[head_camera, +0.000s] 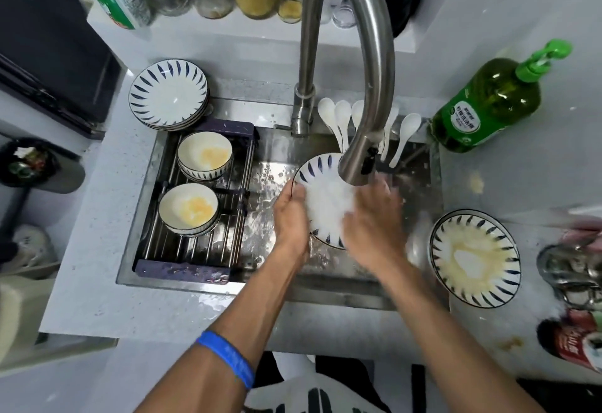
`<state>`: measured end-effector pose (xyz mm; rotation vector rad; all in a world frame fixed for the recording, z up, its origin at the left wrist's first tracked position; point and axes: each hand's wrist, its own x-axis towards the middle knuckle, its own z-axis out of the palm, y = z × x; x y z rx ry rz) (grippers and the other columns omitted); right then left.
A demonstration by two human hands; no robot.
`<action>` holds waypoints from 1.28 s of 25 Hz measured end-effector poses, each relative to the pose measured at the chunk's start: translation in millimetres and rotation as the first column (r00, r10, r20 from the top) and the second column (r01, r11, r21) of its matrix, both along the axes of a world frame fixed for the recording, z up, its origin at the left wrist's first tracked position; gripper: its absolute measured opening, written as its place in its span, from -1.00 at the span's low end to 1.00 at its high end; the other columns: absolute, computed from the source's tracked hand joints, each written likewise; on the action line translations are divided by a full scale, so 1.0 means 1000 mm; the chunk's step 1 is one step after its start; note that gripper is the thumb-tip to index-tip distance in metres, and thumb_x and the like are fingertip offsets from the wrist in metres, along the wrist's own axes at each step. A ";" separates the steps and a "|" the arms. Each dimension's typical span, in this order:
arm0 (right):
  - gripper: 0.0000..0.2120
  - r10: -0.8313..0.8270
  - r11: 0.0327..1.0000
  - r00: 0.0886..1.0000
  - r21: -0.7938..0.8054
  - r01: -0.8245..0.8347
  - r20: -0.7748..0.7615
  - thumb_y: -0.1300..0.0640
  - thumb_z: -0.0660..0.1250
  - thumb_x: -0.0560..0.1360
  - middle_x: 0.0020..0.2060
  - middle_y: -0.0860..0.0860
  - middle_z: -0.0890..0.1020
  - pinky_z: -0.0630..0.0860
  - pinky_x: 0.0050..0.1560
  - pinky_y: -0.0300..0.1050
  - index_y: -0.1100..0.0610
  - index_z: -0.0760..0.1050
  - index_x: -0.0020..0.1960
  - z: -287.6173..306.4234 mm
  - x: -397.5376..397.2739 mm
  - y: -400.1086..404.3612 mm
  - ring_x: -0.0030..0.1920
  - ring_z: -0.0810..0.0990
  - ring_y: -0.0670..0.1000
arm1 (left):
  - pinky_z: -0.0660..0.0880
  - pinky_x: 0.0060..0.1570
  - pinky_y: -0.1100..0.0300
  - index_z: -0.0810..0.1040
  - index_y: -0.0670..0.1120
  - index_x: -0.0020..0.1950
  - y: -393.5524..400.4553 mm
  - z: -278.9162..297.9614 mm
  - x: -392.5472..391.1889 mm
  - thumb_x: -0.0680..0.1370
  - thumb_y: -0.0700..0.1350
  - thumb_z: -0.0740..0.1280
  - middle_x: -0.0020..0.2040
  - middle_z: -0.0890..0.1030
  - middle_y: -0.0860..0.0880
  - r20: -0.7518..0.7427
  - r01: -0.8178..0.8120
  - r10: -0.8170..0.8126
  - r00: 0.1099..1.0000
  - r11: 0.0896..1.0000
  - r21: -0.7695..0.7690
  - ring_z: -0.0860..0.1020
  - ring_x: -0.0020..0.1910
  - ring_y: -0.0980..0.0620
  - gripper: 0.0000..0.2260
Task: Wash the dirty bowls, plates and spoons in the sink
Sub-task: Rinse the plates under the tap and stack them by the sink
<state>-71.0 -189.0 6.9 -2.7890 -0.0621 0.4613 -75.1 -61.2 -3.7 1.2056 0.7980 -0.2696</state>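
The left hand (290,214) pinches the rim of a tilted plate (321,197) under the faucet (358,165); the blurred right hand (374,214) rubs its face, fingers spread. Stained bowls (203,153) wait left of the faucet.

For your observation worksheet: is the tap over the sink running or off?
Running. White water spreads from the faucet spout across the plate that the left hand holds.
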 end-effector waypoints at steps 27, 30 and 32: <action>-0.69 -0.554 0.219 0.579 0.567 0.794 -0.598 -0.13 0.47 0.45 -0.12 0.02 0.66 0.53 -0.10 -0.07 0.10 0.54 -0.03 0.014 0.033 -0.019 -0.18 0.58 -0.02 | 0.60 0.13 -0.04 0.32 0.03 0.35 0.008 0.011 0.014 0.61 -0.02 0.36 0.31 0.55 -0.18 -0.171 -0.038 0.015 0.985 0.990 -0.132 0.63 0.04 -0.07 -0.63; -0.85 -0.594 0.500 0.770 0.642 0.581 -0.234 0.12 0.27 0.61 -0.27 0.01 0.52 0.34 -0.23 -0.17 0.15 0.56 -0.04 0.021 0.021 -0.021 -0.29 0.43 -0.05 | 0.62 0.09 -0.06 0.42 -0.17 0.31 -0.003 -0.003 0.023 0.55 -0.07 0.44 0.11 0.66 -0.16 -0.199 -0.083 0.059 0.978 0.990 -0.114 0.65 0.01 -0.09 -0.60; -0.84 -0.660 0.349 0.712 0.742 0.572 -0.239 0.16 0.22 0.61 -0.24 0.08 0.55 0.39 -0.09 -0.15 0.15 0.57 0.01 0.017 0.014 -0.013 -0.20 0.54 0.08 | 0.64 0.03 -0.05 0.41 -0.16 0.42 -0.001 -0.004 0.036 0.42 0.03 0.56 0.10 0.67 -0.15 -0.199 -0.125 0.102 0.975 0.986 -0.108 0.66 0.01 -0.11 -0.34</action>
